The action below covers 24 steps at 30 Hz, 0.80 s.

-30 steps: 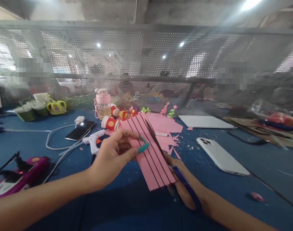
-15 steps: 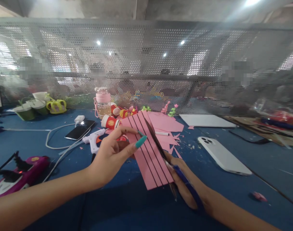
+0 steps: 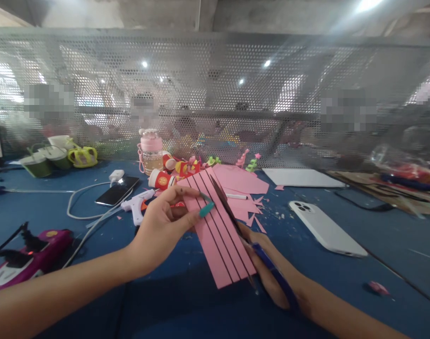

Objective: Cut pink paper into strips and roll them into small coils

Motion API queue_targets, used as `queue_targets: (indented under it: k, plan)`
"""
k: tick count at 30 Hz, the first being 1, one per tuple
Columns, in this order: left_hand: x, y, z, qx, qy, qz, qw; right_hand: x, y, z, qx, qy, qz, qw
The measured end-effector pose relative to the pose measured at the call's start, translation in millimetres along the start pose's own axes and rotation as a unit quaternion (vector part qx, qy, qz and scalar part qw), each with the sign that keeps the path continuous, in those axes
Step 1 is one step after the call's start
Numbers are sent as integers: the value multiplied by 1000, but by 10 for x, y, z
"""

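Observation:
A pink paper sheet [image 3: 222, 242] with several dark parallel lines is held tilted above the table. My left hand [image 3: 165, 223] pinches it near its upper left part between thumb and fingers, the long teal thumbnail lying on the paper. Blue-handled scissors [image 3: 274, 270] are in my right hand [image 3: 267, 259], with fingers in the handle loops. One dark blade [image 3: 224, 200] lies over the paper's right side, along the outermost line. The other blade is mostly behind the sheet; a tip shows below its lower corner. Part of my right hand's fingers is hidden.
Pink paper scraps [image 3: 252, 181], a white pen [image 3: 237, 196] and a red paper cup [image 3: 161, 179] lie behind the sheet. Left are a glue gun [image 3: 137, 205], a black phone [image 3: 116, 190] and a purple power strip [image 3: 52, 249]. A white phone [image 3: 326, 228] lies right.
The pink sheet has shifted slightly down toward me, its lower edge now lower. The scissors stay at its right side, and both hands have barely moved.

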<state>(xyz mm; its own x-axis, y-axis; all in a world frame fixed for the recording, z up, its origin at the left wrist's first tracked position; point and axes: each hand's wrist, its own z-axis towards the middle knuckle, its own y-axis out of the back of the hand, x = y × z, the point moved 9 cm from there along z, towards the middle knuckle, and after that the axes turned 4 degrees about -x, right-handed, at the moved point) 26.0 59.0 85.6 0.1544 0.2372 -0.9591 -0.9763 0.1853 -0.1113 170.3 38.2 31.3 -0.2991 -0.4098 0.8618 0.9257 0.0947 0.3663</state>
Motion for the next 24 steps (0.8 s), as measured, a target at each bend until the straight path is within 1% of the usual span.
queue_targets:
  k: [6,8,11,14,18,21,24]
  plan:
    - [-14,-12,0,10,-17,-13,1000,-9,24,4,-10,36,-66,997]
    - [-9,-10,-3,9,-16,-10,1000,-17,19,3,-8,37,-63,997]
    - [-7,-5,-14,4,-13,-6,1000,-71,-23,-10,9,4,-21,1000]
    - [-4,-3,-20,0,-8,-12,1000,-134,-85,-27,25,-51,28,998]
    - [39,19,-7,-9,13,-19,1000,-137,-138,-12,19,-109,102,989]
    - [68,21,-6,-8,24,-17,1000,-121,-156,6,22,-128,132,983]
    - [44,7,-27,-3,14,-14,1000,-112,-137,13,29,-124,125,984]
